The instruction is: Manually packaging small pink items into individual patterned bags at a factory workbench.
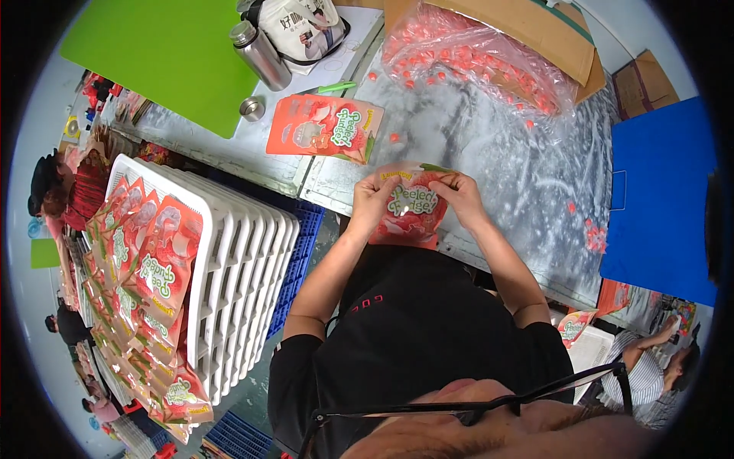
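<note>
Both my hands hold a red candy pouch (410, 218) upright at the table's near edge, close to my body. My left hand (371, 200) pinches its upper left corner. Opposite it, my right hand (463, 200) grips the upper right corner with closed fingers. Whether the pouch's mouth is parted cannot be made out. Just beyond lies a stack of flat pouches (325, 127) with the same red print. Farther back, small red wrapped candies (466, 57) fill a clear plastic bag in a cardboard box (535, 30); a few lie loose on the table.
White stacked trays (245, 252) stand at my left, topped with filled pouches (157, 268). A steel flask (260, 55), its cap (251, 109), a green pen (337, 87) and a white bag (302, 30) sit at the far left. A blue panel (661, 206) borders the right side. Other people work nearby.
</note>
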Motion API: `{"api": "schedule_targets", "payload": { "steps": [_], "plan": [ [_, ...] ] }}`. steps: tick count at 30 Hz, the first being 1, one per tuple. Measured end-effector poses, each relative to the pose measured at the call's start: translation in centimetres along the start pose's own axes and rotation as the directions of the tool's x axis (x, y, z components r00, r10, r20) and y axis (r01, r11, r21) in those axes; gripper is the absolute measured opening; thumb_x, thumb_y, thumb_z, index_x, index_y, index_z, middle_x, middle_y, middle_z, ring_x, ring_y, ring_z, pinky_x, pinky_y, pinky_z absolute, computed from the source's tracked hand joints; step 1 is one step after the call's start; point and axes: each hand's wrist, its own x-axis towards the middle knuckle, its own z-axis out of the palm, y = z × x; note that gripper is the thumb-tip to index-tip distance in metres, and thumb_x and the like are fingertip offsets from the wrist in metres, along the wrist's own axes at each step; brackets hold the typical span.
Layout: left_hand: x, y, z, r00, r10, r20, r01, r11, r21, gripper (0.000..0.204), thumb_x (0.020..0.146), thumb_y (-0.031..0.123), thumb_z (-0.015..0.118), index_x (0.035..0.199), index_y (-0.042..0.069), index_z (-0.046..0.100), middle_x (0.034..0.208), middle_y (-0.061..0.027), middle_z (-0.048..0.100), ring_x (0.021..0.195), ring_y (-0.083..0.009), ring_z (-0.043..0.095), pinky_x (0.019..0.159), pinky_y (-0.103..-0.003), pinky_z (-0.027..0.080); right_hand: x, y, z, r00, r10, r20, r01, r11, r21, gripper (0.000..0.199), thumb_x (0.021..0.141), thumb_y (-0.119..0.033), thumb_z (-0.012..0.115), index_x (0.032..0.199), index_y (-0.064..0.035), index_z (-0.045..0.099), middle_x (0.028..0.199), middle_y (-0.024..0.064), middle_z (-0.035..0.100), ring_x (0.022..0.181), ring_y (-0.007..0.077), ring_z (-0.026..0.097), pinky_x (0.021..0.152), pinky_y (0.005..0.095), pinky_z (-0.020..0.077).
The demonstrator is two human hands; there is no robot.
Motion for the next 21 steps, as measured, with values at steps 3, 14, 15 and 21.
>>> {"api": "schedule_targets", "payload": {
  "steps": [3,14,15,21],
  "plan": [
    [0.7,-1.8,-1.8,0.985,-0.161,-0.063,0.173,0.934,0.314,0.027,0.096,0.008,0.062,0.120,-0.003,0.064,0.109,-0.0153,0.069,0.096,-0.0186,0.066,0.083,-0.035,0.053,0.6,1.0,0.4,0.999,0.032,0.022,-0.033,0.998,0.058,0.019,0.095,-0.008,0.065,0.108,0.0056,0.068,0.097,0.0049,0.071,0.086,0.0081,0.062,0.078,0.0243,0.0495],
    [-3.2,-5.9,2.0,0.856,0.126,0.502,-0.501,-0.037,0.864,0.099,0.084,0.062,0.059,0.152,-0.003,0.029,0.161,-0.0269,0.017,0.151,-0.0428,0.013,0.115,-0.067,0.009,3.0,5.2,0.8,0.996,0.074,-0.040,-0.058,0.945,0.321,0.018,0.095,-0.008,0.063,0.109,0.0020,0.068,0.107,0.0057,0.070,0.096,0.0109,0.062,0.089,0.0263,0.0473],
    [-2.9,-6.1,1.8,0.856,0.145,0.496,-0.500,-0.012,0.866,0.099,0.084,0.061,0.061,0.152,-0.003,0.029,0.161,-0.0269,0.018,0.151,-0.0423,0.013,0.115,-0.067,0.008,3.3,5.5,1.0,0.995,0.091,-0.046,-0.071,0.941,0.332,0.019,0.094,-0.009,0.064,0.109,0.0017,0.069,0.107,0.0058,0.070,0.097,0.0111,0.062,0.089,0.0265,0.0472],
    [-3.0,-3.6,0.6,0.872,0.159,0.464,-0.472,0.015,0.882,0.100,0.082,0.055,0.065,0.153,-0.003,0.026,0.161,-0.0277,0.016,0.151,-0.0432,0.011,0.116,-0.067,0.007,4.5,5.4,2.7,1.000,0.030,-0.008,-0.026,0.957,0.289,0.023,0.093,-0.011,0.068,0.111,0.0014,0.069,0.109,0.0065,0.069,0.099,0.0130,0.063,0.090,0.0255,0.0474]
  ]
}}
